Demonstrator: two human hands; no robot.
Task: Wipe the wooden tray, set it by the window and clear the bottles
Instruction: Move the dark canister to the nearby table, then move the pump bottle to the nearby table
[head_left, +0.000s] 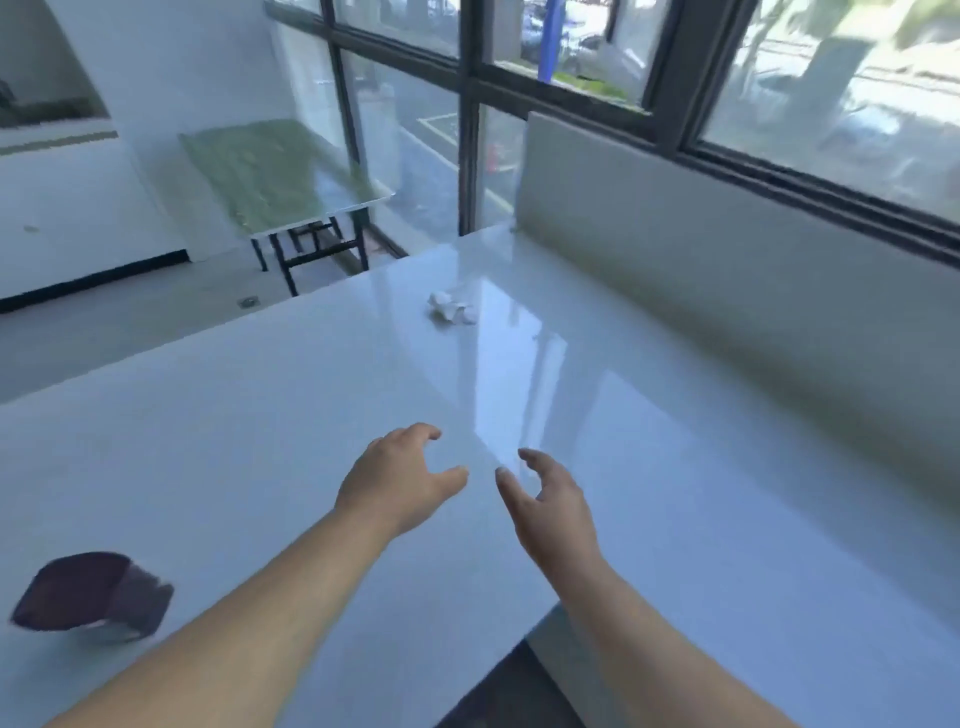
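Note:
Both my hands hover over the glossy white table (675, 467) near its front. My left hand (402, 480) has its fingers spread and curled, holding nothing. My right hand (550, 501) is close beside it, also empty with fingers apart. A crumpled white tissue (451, 307) lies further back on the table, well beyond both hands. No wooden tray and no bottles are in view.
A dark purple bowl-like object (88, 597) lies tilted at the table's front left. A pale upright panel (727, 270) runs along the table's right side below the window (779, 104). A green-topped folding table (275, 176) stands across the floor at the back left.

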